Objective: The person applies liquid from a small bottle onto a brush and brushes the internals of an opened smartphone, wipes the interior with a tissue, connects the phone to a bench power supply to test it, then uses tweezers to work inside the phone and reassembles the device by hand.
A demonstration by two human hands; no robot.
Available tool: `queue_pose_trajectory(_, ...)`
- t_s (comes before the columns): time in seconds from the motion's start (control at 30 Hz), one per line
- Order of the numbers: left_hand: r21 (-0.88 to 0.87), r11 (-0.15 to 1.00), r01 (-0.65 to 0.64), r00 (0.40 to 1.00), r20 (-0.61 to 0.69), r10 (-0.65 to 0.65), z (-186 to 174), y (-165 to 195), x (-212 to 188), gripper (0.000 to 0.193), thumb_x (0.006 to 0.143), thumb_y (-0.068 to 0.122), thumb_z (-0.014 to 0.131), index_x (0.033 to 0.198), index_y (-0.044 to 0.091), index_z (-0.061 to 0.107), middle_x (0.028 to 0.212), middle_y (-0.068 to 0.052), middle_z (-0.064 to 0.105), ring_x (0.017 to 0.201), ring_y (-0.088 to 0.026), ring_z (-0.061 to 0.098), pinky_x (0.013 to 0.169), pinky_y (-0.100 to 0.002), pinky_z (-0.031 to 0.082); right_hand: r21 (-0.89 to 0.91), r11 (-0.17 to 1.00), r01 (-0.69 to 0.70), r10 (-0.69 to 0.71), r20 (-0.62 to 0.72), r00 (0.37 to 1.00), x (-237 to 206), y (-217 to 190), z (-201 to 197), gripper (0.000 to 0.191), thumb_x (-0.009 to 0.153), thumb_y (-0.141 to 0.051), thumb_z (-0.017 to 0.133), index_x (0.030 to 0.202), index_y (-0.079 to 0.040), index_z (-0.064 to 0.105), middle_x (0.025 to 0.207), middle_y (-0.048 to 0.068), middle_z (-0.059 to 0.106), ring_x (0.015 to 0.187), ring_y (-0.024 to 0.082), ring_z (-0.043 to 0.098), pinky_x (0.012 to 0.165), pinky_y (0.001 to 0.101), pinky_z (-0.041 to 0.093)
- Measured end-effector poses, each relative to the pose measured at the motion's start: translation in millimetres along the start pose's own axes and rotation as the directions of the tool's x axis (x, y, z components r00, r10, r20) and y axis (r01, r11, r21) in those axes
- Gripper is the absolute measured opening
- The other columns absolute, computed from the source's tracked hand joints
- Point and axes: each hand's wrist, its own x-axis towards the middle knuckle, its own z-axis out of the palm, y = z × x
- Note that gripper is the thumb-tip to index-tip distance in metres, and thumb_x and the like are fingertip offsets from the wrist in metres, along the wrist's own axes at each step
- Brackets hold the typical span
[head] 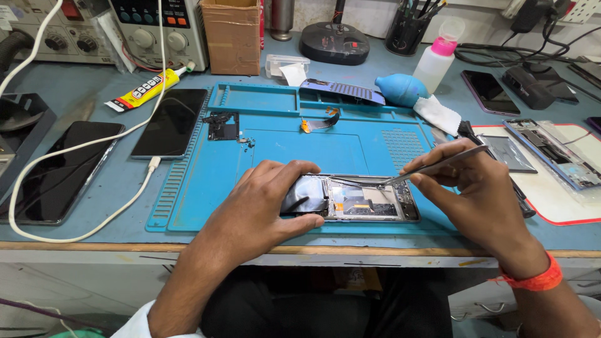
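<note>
An opened phone (pixel 366 201) with its back off lies on the blue repair mat (pixel 300 147) near the table's front edge. My left hand (pixel 266 200) grips the phone's left end and holds it down. My right hand (pixel 469 188) pinches metal tweezers (pixel 432 167), and their tips touch the phone's insides near its upper middle. A small circuit board (pixel 222 125), an orange flex cable (pixel 318 122) and some tiny screws (pixel 248 143) rest on the mat farther back.
Two dark phones (pixel 170 122) (pixel 59 169) lie left of the mat, with a white cable (pixel 81 147) and a glue tube (pixel 147 89). A blue air blower (pixel 400 89), a pink-capped bottle (pixel 436 61), a cardboard box (pixel 231 34) and another opened phone (pixel 554 153) sit behind and right.
</note>
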Motion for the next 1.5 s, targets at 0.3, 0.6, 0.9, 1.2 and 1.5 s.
queue_pose_trajectory(0.3,0.005,1.0,0.013,1.0,0.011,-0.013,-1,1,0,0.065,0.075,0.042,0.081,0.131,0.016,0.06,0.116,-0.008,0.069,0.115,-0.028,0.058,0.1,-0.045,0.046,0.004,1.0,0.004,-0.004,-0.018,1.0,0,-9,8,0.026,0.088,0.007,0.071,0.108,0.001,0.054,0.102,0.014,0.073,0.105,0.022,0.076,0.088,0.0344,0.066)
queue_pose_trajectory(0.6,0.012,0.999,0.032,0.999,0.023,-0.032,-1,2,1,0.065,0.075,0.042,0.081,0.131,0.017,0.059,0.117,-0.007,0.069,0.116,-0.028,0.058,0.1,-0.045,0.046,0.089,0.995,0.046,-0.046,-0.002,0.999,-13,-25,10,0.028,0.086,0.011,0.07,0.107,0.001,0.053,0.099,0.01,0.067,0.109,0.026,0.076,0.09,0.0351,0.066)
queue_pose_trajectory(0.9,0.008,1.0,-0.028,0.999,-0.021,0.028,1,-2,-1,0.065,0.077,0.042,0.081,0.131,0.015,0.059,0.12,-0.009,0.068,0.118,-0.03,0.058,0.102,-0.046,0.045,0.114,0.993,-0.007,0.01,-0.026,1.0,-45,-30,-5,0.027,0.085,0.011,0.069,0.104,-0.001,0.054,0.101,0.013,0.07,0.107,0.027,0.077,0.091,0.0387,0.066)
queue_pose_trajectory(1.2,0.021,0.998,-0.06,0.998,-0.03,0.06,3,-4,-3,0.065,0.078,0.044,0.08,0.132,0.015,0.059,0.123,-0.01,0.068,0.122,-0.031,0.057,0.104,-0.047,0.043,0.307,0.943,-0.124,0.124,0.019,0.992,-97,-9,4,0.026,0.088,0.009,0.071,0.106,-0.003,0.056,0.104,0.017,0.074,0.109,0.027,0.078,0.091,0.0394,0.065)
queue_pose_trajectory(1.5,0.053,0.985,-0.164,0.986,0.032,0.163,13,13,-9,0.096,0.061,0.052,0.091,0.14,0.015,0.05,0.151,-0.022,0.043,0.138,-0.043,0.038,0.109,-0.055,0.033,0.194,0.946,-0.258,0.266,-0.017,0.964,-103,-3,16,0.023,0.082,0.008,0.07,0.097,-0.002,0.057,0.097,0.016,0.075,0.103,0.024,0.079,0.084,0.038,0.067)
